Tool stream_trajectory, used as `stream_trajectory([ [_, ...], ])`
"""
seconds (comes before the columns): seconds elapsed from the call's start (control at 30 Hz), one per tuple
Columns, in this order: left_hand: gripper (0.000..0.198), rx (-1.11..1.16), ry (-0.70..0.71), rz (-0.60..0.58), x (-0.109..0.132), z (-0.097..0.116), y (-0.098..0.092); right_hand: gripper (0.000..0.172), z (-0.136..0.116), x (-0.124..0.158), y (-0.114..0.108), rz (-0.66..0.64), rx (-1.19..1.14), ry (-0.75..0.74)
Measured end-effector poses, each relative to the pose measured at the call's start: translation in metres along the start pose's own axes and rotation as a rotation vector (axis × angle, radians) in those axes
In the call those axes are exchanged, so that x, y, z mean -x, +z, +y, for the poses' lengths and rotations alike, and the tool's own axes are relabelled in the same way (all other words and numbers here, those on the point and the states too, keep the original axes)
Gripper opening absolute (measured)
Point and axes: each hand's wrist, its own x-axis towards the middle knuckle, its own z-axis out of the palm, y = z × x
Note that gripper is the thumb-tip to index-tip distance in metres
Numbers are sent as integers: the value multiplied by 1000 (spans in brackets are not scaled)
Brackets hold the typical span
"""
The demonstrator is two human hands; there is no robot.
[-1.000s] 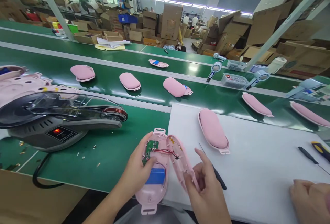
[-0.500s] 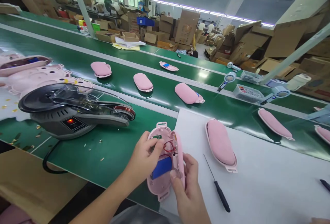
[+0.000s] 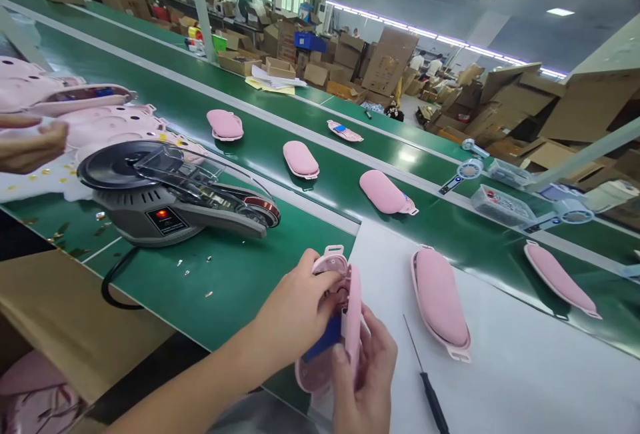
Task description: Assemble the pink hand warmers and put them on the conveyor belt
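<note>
My left hand (image 3: 295, 314) is closed over the open inside of a pink oval casing (image 3: 327, 266), fingers pressed onto the parts within; a blue battery (image 3: 325, 341) shows under the palm. My right hand (image 3: 365, 374) grips the second pink half shell (image 3: 353, 311), held almost upright against the first half. Both hands work at the near edge of the white mat (image 3: 525, 367). A black-handled screwdriver (image 3: 431, 397) lies on the mat just right of my right hand. A closed pink unit (image 3: 440, 294) lies beyond it.
A grey tape dispenser (image 3: 170, 197) with a lit red label stands to the left on the green bench. Several pink units ride the green conveyor (image 3: 350, 167). Another person's hand (image 3: 30, 144) shows at far left near a pile of pink shells. Cardboard boxes fill the background.
The right-hand shell has swung from lying open to nearly upright against the other half. My left hand moved deeper over the circuit board and battery. The view shifted leftward.
</note>
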Motion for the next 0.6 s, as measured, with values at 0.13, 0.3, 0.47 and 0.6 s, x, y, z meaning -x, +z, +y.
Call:
stream_trajectory([
  [0.13, 55, 24, 32, 79, -1, 6, 9, 51, -10, -9, -4, -52, -78, 89],
  [0.3, 61, 215, -30, 164, -2, 1, 17, 51, -22, -17, -13, -170, -170, 145],
  [0.47, 44, 571, -15, 210, -9, -7, 21, 52, -27, -24, -23, -230, -136, 225],
  [0.6, 57, 1160, -188, -42, -14, -14, 24, 41, -24, -35, -33, -334, -154, 202],
])
